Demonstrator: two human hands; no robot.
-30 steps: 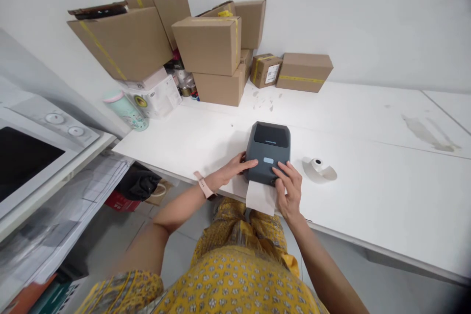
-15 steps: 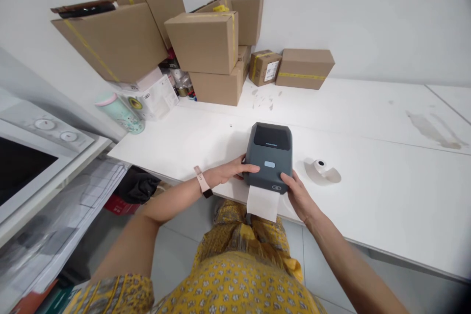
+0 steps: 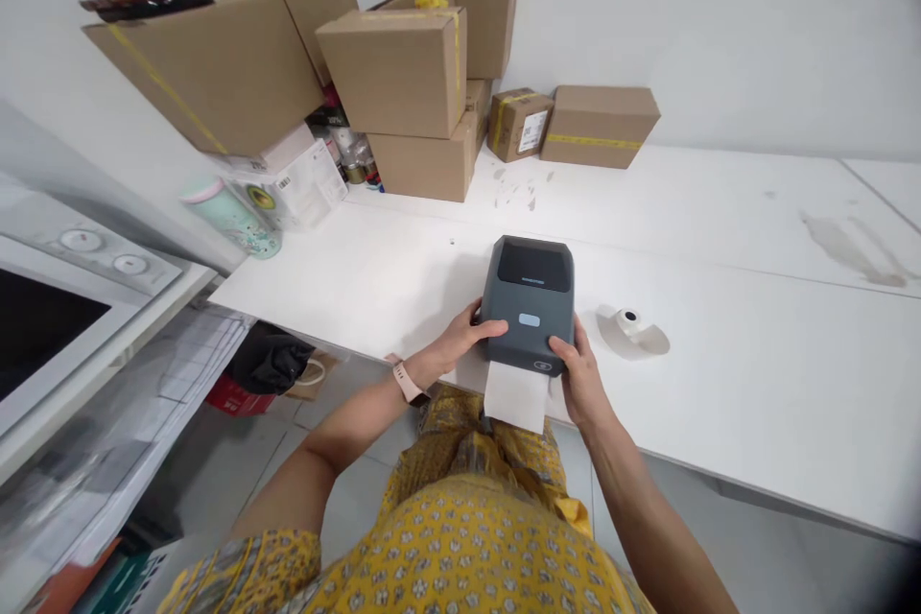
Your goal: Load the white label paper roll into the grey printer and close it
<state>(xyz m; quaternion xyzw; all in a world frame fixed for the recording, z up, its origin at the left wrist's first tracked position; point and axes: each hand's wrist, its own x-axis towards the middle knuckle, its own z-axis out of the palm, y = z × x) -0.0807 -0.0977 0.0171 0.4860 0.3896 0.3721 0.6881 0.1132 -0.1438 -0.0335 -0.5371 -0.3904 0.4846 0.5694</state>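
Note:
A dark grey label printer [image 3: 531,302] stands near the front edge of the white table, its lid down. White label paper [image 3: 515,397] sticks out of its front and hangs past the table edge. My left hand [image 3: 460,336] grips the printer's left side, thumb on top and fingers around the side. On the right side, my right hand [image 3: 578,366] holds it with the thumb on the front corner and the fingers along the side. To the right lies a small white paper roll [image 3: 630,320] with a loose strip curling from it.
Stacked cardboard boxes [image 3: 395,72] rise at the back left, with two smaller boxes [image 3: 597,127] against the wall. A mint tumbler [image 3: 234,219] stands at the table's left end beside a white box [image 3: 306,187]. A microwave [image 3: 86,278] sits on a shelf at far left.
The view has shifted slightly. My left forearm has drawn in closer to my body, while both hands keep their places on the printer, which has hardly moved.

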